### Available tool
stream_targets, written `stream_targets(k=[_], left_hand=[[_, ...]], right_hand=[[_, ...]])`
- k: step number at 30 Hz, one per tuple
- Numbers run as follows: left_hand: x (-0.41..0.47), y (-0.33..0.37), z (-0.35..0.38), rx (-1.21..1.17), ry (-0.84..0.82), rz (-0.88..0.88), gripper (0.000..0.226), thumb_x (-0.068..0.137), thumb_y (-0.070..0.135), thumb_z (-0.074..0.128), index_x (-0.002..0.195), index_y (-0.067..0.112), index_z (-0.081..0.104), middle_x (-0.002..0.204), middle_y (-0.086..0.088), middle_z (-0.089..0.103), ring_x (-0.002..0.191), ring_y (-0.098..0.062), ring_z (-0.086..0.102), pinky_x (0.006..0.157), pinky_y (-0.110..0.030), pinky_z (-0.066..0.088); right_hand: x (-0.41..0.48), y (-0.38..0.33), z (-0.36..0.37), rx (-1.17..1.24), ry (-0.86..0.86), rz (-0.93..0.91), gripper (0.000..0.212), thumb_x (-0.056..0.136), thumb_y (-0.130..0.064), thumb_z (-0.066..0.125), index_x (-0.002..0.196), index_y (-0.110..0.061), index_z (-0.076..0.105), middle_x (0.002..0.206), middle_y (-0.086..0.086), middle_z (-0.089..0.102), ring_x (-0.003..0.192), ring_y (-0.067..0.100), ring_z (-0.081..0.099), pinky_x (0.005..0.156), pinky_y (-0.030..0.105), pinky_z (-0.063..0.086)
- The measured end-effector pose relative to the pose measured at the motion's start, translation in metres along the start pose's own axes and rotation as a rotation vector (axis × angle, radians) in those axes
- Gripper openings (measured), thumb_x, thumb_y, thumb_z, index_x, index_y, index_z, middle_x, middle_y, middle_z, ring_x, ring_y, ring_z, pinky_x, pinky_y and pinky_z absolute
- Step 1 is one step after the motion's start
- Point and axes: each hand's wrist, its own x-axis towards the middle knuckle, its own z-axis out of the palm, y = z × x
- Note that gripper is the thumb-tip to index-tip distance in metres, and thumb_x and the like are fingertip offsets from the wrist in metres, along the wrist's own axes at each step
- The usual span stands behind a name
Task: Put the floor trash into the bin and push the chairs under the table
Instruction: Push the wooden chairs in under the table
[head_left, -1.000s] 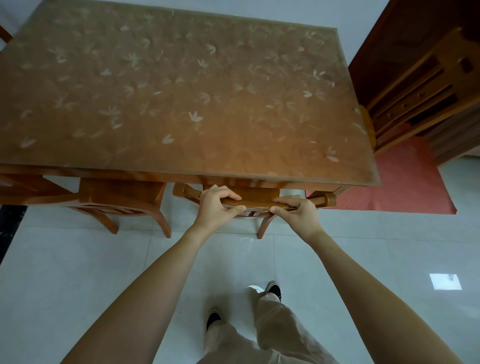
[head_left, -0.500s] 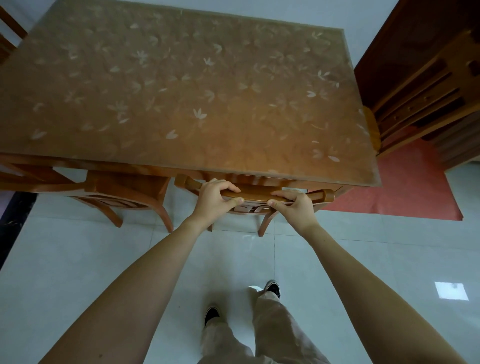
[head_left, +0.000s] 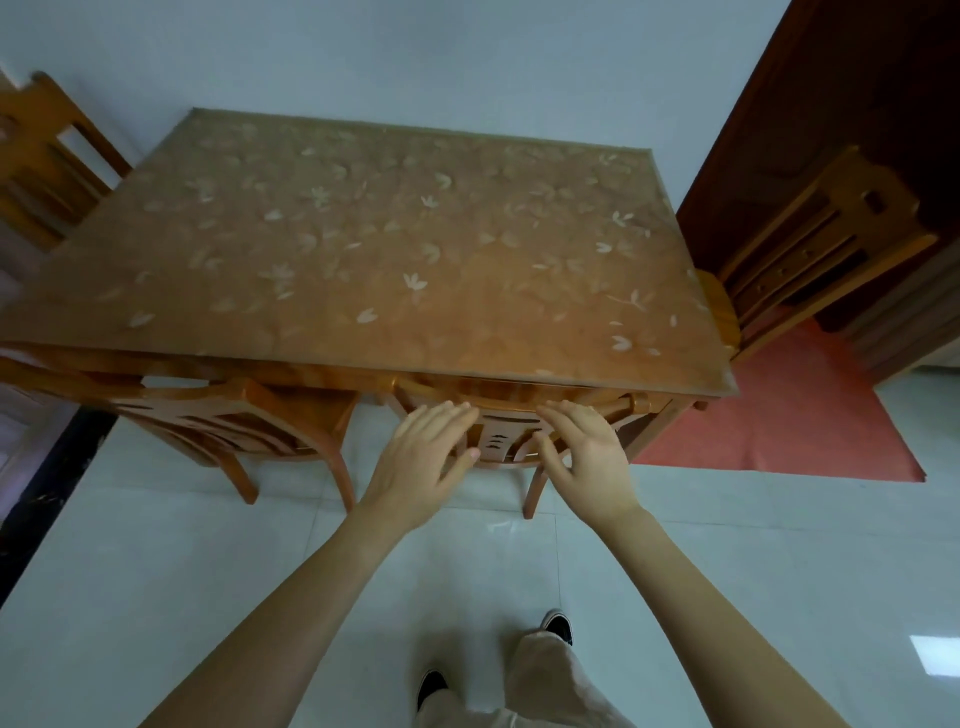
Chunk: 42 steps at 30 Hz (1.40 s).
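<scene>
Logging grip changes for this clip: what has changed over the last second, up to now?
Both hands let go: the left hand and right hand have opened, fingers spread, off the chair's top rail. The chair has slid further under the table. The neighbouring chair stays tucked in.

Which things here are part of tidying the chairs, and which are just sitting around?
Part of the job:
chair at the hands
second chair
table
left hand
right hand

Just around:
red mat
wooden door
</scene>
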Motion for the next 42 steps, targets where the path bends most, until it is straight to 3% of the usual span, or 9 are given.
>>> stream_targets(k=[4, 9, 17, 22, 27, 31, 42], left_hand=[[-0.042, 0.014, -0.005, 0.129, -0.015, 0.045, 0.054, 0.099, 0.048, 0.030, 0.145, 0.021, 0.041, 0.150, 0.005, 0.041, 0.142, -0.014, 0.029, 0.120, -0.037, 0.013], [-0.092, 0.032, 0.011, 0.075, -0.105, -0.003, 0.058, 0.099, 0.053, 0.022, 0.148, 0.026, 0.036, 0.152, 0.008, 0.036, 0.145, -0.011, 0.022, 0.120, -0.032, 0.004], [-0.129, 0.062, 0.032, 0.086, -0.235, 0.048, 0.070, 0.095, 0.062, 0.003, 0.148, 0.028, 0.033, 0.153, 0.008, 0.035, 0.145, -0.012, 0.021, 0.121, -0.040, 0.011], [-0.108, 0.108, 0.041, 0.115, -0.208, 0.127, 0.066, 0.098, 0.059, 0.009, 0.145, 0.026, 0.040, 0.150, 0.006, 0.040, 0.144, -0.015, 0.025, 0.119, -0.044, 0.016], [-0.084, 0.178, 0.073, 0.163, -0.207, 0.234, 0.059, 0.099, 0.054, 0.017, 0.147, 0.027, 0.037, 0.153, 0.007, 0.037, 0.146, -0.014, 0.020, 0.120, -0.039, 0.004], [-0.075, 0.261, 0.115, 0.089, -0.232, 0.301, 0.058, 0.099, 0.055, 0.018, 0.148, 0.029, 0.034, 0.154, 0.007, 0.034, 0.146, -0.015, 0.018, 0.120, -0.043, 0.009], [-0.085, 0.444, 0.230, 0.027, -0.350, 0.578, 0.056, 0.099, 0.053, 0.024, 0.149, 0.031, 0.031, 0.156, 0.009, 0.030, 0.147, -0.013, 0.014, 0.120, -0.036, 0.002]], right_hand=[[-0.046, -0.020, -0.006, -0.104, 0.008, -0.015, 0.044, 0.098, -0.041, 0.043, 0.127, -0.013, 0.062, 0.127, 0.003, 0.063, 0.123, 0.023, 0.052, 0.107, 0.047, 0.038], [-0.119, -0.030, 0.000, -0.140, -0.077, 0.082, 0.048, 0.099, -0.044, 0.038, 0.133, -0.017, 0.057, 0.133, 0.002, 0.060, 0.128, 0.022, 0.050, 0.111, 0.046, 0.034], [-0.191, -0.024, -0.014, -0.141, -0.069, 0.259, 0.050, 0.098, -0.045, 0.034, 0.133, -0.018, 0.057, 0.136, 0.000, 0.058, 0.131, 0.020, 0.048, 0.115, 0.042, 0.030], [-0.210, -0.001, -0.044, -0.112, 0.018, 0.339, 0.049, 0.098, -0.044, 0.035, 0.134, -0.018, 0.056, 0.136, 0.000, 0.058, 0.130, 0.019, 0.048, 0.113, 0.046, 0.034], [-0.248, 0.041, -0.092, -0.106, 0.088, 0.392, 0.050, 0.097, -0.042, 0.036, 0.135, -0.017, 0.055, 0.135, 0.001, 0.058, 0.129, 0.020, 0.048, 0.112, 0.046, 0.033], [-0.297, 0.083, -0.143, -0.154, 0.139, 0.422, 0.049, 0.097, -0.041, 0.037, 0.134, -0.015, 0.056, 0.133, 0.002, 0.059, 0.127, 0.021, 0.051, 0.110, 0.047, 0.035], [-0.448, 0.176, -0.253, -0.233, 0.230, 0.675, 0.050, 0.098, -0.043, 0.035, 0.135, -0.017, 0.056, 0.133, 0.002, 0.060, 0.127, 0.023, 0.051, 0.107, 0.049, 0.039]])
